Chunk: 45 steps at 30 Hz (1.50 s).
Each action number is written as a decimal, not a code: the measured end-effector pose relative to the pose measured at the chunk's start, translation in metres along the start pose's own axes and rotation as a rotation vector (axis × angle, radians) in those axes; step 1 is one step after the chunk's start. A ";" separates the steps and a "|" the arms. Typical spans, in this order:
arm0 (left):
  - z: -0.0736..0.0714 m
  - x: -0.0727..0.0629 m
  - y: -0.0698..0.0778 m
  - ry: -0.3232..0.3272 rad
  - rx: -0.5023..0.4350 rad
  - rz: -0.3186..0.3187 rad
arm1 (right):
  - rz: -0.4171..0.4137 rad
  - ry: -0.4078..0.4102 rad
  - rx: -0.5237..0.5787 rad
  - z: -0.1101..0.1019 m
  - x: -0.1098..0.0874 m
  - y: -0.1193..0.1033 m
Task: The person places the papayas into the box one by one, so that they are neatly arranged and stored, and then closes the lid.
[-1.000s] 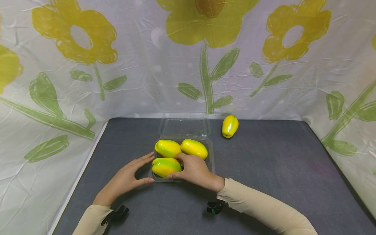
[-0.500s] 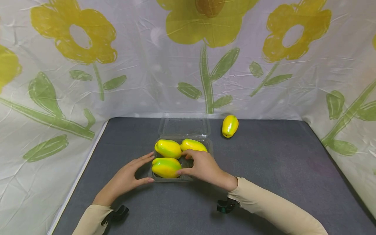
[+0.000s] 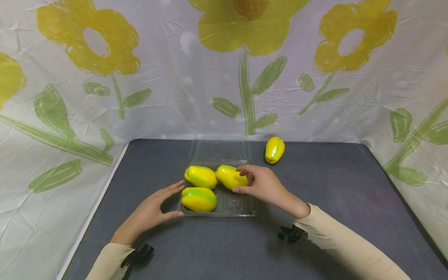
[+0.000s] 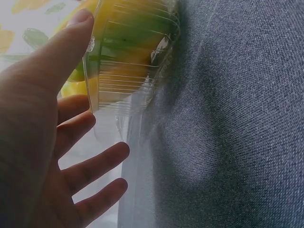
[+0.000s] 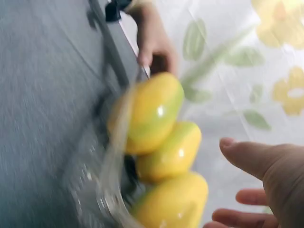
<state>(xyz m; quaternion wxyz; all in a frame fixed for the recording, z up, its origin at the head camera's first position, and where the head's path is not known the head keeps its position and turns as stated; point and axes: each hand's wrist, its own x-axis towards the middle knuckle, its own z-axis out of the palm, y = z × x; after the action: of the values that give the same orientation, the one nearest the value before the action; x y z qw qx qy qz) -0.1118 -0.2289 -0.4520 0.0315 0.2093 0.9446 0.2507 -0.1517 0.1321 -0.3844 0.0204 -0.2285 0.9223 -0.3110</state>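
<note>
Shifting rightward, the right hand [image 3: 268, 186] is flanking a mango [image 3: 229, 177], grip released; the left hand [image 3: 148, 212], fingers loose, is probably steadying the box [image 3: 235, 203].

Cameras, three: one at the head, two at the wrists.
Head camera: stood above and behind the fingers of the left hand [image 3: 152, 209] and right hand [image 3: 268, 189], faced forward and down; farthest off, it reached past the fingertips to the flowered cloth [image 3: 168, 85]. Left wrist camera [image 3: 142, 254]: sat low behind its own fingers, very near, rolled sideways, faced the side of the clear container [image 3: 233, 206] beyond the thumb. Right wrist camera [image 3: 292, 234]: likewise near and rolled, faced leftward past its own fingers along the yellow fruit [image 3: 198, 199]; blurred. Shared by all views were container, fruit and cloth; by head and right wrist, the left hand.
</note>
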 end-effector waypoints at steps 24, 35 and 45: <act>-0.001 0.002 0.000 -0.009 0.017 -0.007 | -0.043 -0.036 -0.043 -0.055 0.036 0.105; 0.000 0.001 0.000 -0.007 0.011 -0.011 | 0.028 -0.128 -0.065 -0.085 0.055 0.143; 0.000 0.001 0.000 -0.012 0.005 -0.013 | 0.014 -0.190 -0.052 -0.097 0.076 0.169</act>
<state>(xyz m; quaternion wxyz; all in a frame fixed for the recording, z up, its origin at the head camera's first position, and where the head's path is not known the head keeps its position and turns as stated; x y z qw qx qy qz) -0.1128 -0.2286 -0.4524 0.0383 0.2050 0.9463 0.2469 -0.3061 0.2723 -0.3963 0.1041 -0.2510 0.9255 -0.2639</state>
